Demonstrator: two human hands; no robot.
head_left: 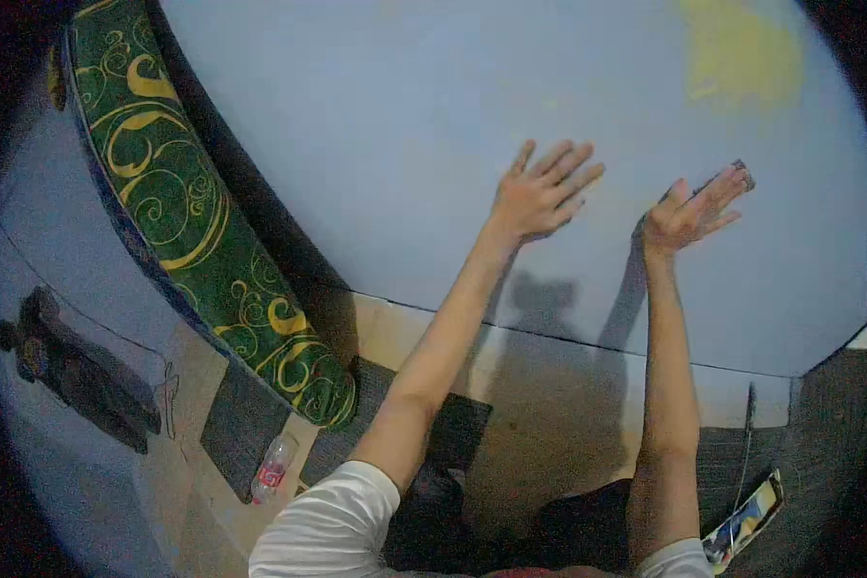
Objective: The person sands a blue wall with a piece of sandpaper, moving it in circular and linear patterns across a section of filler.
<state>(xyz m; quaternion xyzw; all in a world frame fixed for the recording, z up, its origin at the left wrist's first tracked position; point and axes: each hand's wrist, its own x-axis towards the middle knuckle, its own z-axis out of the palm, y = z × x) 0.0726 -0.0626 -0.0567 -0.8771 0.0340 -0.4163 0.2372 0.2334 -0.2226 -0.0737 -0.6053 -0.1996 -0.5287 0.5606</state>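
My left hand [545, 189] is spread on a broad pale surface [404, 144], probably a wall, with its fingers apart and nothing held. To its right, my right hand [686, 213] lies over a small flat dark pad [744, 175], whose speckled edge shows past the fingertips. The rest of the pad is under the fingers, so its kind is unclear. Both forearms reach up from the bottom of the view, and their shadows fall on the surface. A yellow patch [740, 58] marks the surface above my right hand.
On the left runs a long green padded piece [188, 209] with gold swirls. A plastic bottle [271, 473] with a red label lies by dark mats [235, 423]. Dark clothing [79, 376], perhaps on a person, shows far left. A narrow colourful object [744, 524] with a cord sits lower right.
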